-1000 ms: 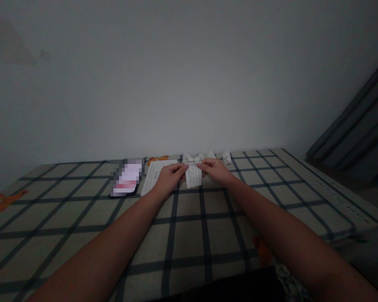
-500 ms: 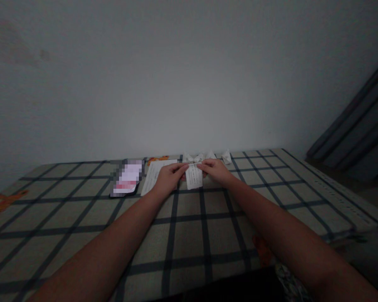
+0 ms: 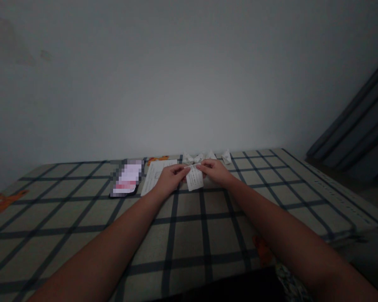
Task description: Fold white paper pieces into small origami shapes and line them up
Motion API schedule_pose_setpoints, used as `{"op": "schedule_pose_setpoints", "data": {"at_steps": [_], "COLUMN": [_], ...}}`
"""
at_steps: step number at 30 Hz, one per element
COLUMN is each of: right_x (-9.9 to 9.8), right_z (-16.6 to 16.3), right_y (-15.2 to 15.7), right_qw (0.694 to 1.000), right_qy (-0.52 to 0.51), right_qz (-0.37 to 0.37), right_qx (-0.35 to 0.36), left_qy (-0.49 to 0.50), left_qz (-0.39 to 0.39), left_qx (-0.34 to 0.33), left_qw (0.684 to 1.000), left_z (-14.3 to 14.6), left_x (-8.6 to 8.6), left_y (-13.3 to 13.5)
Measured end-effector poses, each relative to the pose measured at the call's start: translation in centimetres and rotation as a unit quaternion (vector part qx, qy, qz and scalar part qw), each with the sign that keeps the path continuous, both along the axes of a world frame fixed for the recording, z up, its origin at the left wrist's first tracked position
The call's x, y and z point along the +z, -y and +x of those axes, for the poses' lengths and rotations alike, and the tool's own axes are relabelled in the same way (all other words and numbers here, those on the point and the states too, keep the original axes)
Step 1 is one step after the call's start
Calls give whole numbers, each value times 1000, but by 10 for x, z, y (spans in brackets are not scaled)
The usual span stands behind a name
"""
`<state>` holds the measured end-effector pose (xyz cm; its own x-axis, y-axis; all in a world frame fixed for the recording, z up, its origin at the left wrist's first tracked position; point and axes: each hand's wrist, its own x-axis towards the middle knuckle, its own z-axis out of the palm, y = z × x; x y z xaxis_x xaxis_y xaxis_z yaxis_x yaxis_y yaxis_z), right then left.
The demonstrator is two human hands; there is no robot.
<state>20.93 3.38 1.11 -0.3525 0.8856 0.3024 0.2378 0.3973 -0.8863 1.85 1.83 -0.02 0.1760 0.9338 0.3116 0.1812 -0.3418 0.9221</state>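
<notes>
A small piece of printed white paper [image 3: 195, 178] is pinched between both hands above the checked cloth. My left hand [image 3: 171, 178] grips its upper left corner between thumb and fingers. At the upper right corner, my right hand [image 3: 215, 171] closes on it the same way. The paper's lower part hangs toward me, slightly tilted. Just behind the hands stand several small folded paper shapes [image 3: 227, 157], some partly hidden by my fingers. Left of my left hand lies a stack or sheet of printed paper [image 3: 151, 178], flat on the cloth.
A phone [image 3: 127, 178] with a lit, blurred screen lies left of the printed sheet. The checked tablecloth [image 3: 189, 235] covers the surface, which meets a plain wall [image 3: 189, 84] at the back. A dark curtain [image 3: 359, 109] hangs at the right.
The small paper has turned slightly, its lower edge shifting a little right, and more of its upper part shows between the thumbs. Both hands keep hold of it nearly in place.
</notes>
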Motion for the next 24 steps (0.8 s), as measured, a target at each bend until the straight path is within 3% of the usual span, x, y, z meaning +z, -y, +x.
{"op": "schedule_pose_setpoints", "data": {"at_steps": [8, 14, 24], "right_x": [-4, -3, 0], "right_z": [-1, 0, 2], "right_y": [-5, -3, 0], "right_qw": [999, 1000, 999], "right_qy": [-44, -17, 36], "right_qz": [-16, 7, 35], "right_qx": [10, 1, -2], "left_qy": [5, 12, -24], "left_qz": [9, -31, 3], "left_qx": [11, -18, -8], "left_qw": [1000, 999, 1000], "left_z": [-2, -1, -2], "left_x": [-3, -6, -8], "left_y": [-5, -6, -6]}}
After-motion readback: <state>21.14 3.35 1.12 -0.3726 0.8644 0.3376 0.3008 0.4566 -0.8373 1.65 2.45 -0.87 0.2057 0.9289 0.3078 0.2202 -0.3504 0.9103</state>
